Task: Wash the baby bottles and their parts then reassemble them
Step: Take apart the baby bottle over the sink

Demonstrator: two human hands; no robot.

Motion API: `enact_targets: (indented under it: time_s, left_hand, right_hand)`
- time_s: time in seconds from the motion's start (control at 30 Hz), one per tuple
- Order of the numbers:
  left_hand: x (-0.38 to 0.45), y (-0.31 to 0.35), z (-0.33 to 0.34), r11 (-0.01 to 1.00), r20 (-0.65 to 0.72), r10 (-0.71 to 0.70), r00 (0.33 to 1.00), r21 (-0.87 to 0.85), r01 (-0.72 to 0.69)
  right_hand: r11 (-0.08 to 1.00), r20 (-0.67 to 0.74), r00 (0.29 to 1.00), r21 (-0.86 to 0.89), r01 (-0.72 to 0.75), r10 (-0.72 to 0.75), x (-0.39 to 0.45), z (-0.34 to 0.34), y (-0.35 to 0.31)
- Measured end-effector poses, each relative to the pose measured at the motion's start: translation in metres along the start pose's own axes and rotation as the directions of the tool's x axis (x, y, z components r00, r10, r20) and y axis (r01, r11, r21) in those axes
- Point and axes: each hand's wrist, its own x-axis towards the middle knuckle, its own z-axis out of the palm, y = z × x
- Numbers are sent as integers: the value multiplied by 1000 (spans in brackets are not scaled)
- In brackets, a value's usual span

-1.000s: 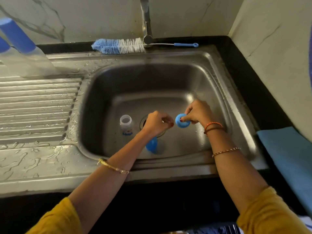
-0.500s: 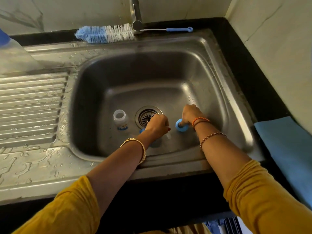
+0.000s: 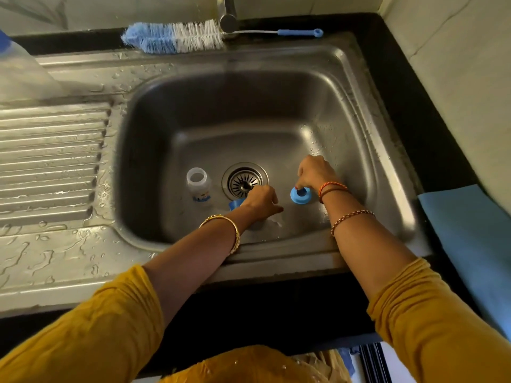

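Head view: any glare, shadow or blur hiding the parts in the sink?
Head view: dim; sink left wall in shadow, glare on its right wall; left hand shades a blurry clear part; blue ring and small bottle sharp; edges bowed by the wide lens.

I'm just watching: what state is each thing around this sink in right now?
Small clear bottle: upright in the basin, uncapped.
Blue screw ring: in the basin, pinched by the right hand.
Left hand: curled round a blue part, mostly hidden.
Bottle brush: lying on the ledge behind the sink, untouched.
Tap: no water running.
Drainboard: wet.
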Motion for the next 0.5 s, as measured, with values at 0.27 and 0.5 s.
enact_targets:
  time_s: [0.27,0.5]
  left_hand:
    - [-22,9,-52,978,-359,22,933,-185,-94]
    - [-60,-31,-89,962,-559,-151,815,-273,-9]
  right_hand:
    - [961,-265,958,217,173,-113,0,-10,-7]
    - [900,-419,886,282,333,-197,-15,-16,-24]
